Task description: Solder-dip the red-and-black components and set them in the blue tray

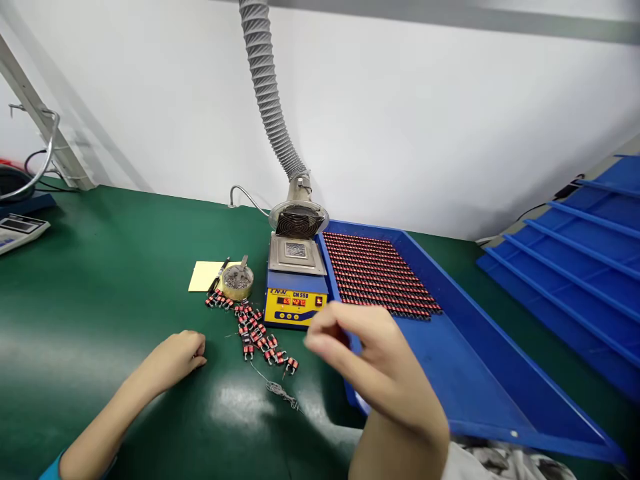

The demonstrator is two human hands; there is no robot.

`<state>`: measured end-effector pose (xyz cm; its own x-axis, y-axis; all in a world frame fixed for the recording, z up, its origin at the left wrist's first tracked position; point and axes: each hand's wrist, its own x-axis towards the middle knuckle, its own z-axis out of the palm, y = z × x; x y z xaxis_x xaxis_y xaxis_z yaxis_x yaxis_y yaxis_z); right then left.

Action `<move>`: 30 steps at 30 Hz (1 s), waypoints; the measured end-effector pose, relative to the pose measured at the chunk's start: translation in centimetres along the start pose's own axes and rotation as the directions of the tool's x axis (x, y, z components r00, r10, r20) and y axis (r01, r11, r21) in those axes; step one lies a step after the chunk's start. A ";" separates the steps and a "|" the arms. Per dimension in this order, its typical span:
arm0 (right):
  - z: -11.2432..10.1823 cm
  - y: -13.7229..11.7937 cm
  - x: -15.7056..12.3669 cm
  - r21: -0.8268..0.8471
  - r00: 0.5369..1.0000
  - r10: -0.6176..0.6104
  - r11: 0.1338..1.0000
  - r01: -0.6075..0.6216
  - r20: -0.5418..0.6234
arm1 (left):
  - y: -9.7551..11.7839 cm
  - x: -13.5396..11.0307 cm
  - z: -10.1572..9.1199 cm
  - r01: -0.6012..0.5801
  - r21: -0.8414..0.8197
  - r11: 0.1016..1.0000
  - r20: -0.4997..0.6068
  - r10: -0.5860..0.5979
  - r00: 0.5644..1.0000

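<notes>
**Loose red parts (255, 335) kept within reach between the hands**

The left hand (175, 357) is rested on the green bench (100, 287), fingers curled together. The right hand (360, 353) is raised by the blue tray (475, 360), fingers slightly apart, nothing held. Neat rows of parts (380, 273) are apparently kept separate there.

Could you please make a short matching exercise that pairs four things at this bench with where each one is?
Things:
1. Left hand
2. Right hand
3. Red-banded components
4. Pen

Places:
A. Raised beside the yellow control unit
B. In rows in the blue tray
C. Along the edge of the yellow note
D. Resting on the green mat

Pairs: 1-D, 2-A, 3-B, 4-C
</notes>
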<state>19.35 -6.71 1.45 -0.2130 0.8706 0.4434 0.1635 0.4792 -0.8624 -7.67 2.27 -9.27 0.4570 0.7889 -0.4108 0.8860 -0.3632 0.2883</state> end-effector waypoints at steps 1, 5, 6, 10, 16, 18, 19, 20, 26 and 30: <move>0.2 0.4 0.1 0.077 1.000 0.002 0.997 0.000 -0.027 | 0.4 0.0 -0.5 -0.028 -0.035 0.999 0.013 0.028 1.000; 1.0 1.7 1.0 0.146 0.992 -0.024 0.989 0.005 0.127 | 3.8 -0.8 -4.5 -0.193 -0.190 0.963 -0.008 0.195 0.981; 1.3 1.8 1.4 -0.012 0.995 0.057 0.998 -0.057 0.081 | 5.1 -1.2 -5.6 -0.241 -0.226 0.944 -0.054 0.235 0.970; 2.3 2.0 2.7 -0.099 0.958 0.244 0.961 -0.260 -0.151 | 9.9 -2.7 -8.1 -0.533 -0.515 0.672 -0.490 0.279 0.826; 2.6 2.8 2.9 0.493 0.955 0.269 0.852 -0.176 -0.125 | 12.8 -1.8 -6.8 -0.803 -0.452 0.389 -0.802 0.217 0.556; 2.5 3.0 3.0 0.563 0.943 0.306 0.805 -0.186 -0.127 | 12.7 -1.1 -6.6 -0.833 -0.378 0.405 -0.834 0.242 0.496; 2.5 3.0 3.1 0.585 0.937 0.327 0.786 -0.199 -0.121 | 12.6 -0.8 -6.6 -0.842 -0.342 0.417 -0.848 0.250 0.468; 2.5 3.1 3.2 0.604 0.931 0.346 0.768 -0.210 -0.116 | 12.6 -0.6 -6.6 -0.847 -0.315 0.428 -0.858 0.254 0.447; 2.7 3.6 3.5 0.678 0.913 0.390 0.704 -0.212 -0.118 | 12.9 -0.1 -6.4 -0.873 -0.235 0.427 -0.907 0.228 0.355; 3.2 3.7 3.6 0.737 0.918 0.362 0.663 -0.128 -0.165 | 12.7 -0.3 -6.9 -0.821 -0.489 0.294 -0.844 0.078 0.530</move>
<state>16.14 -2.15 -0.87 0.0230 0.9905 0.1354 -0.5746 0.1239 -0.8090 2.88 0.83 0.45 0.2454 0.8084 0.5350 -0.1528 -0.5127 0.8449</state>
